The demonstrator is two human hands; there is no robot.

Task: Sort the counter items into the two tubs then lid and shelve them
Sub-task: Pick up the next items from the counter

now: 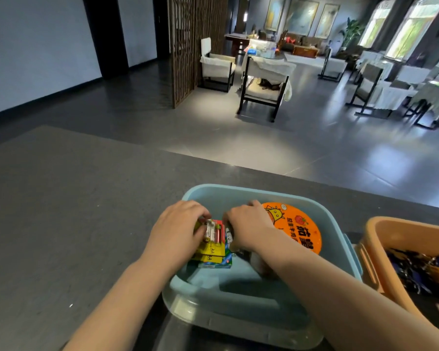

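The battery pack (211,243) is pinched by the left hand (178,231) inside the blue tub (340,224), left of the orange lid (299,226). The right hand (249,224), curled, apparently grips a small item. Both should be laid flat so the tub can be lidded.

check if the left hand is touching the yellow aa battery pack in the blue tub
Touching. The head view shows the left hand with fingers curled over the top end of the yellow AA battery pack inside the light blue plastic tub.
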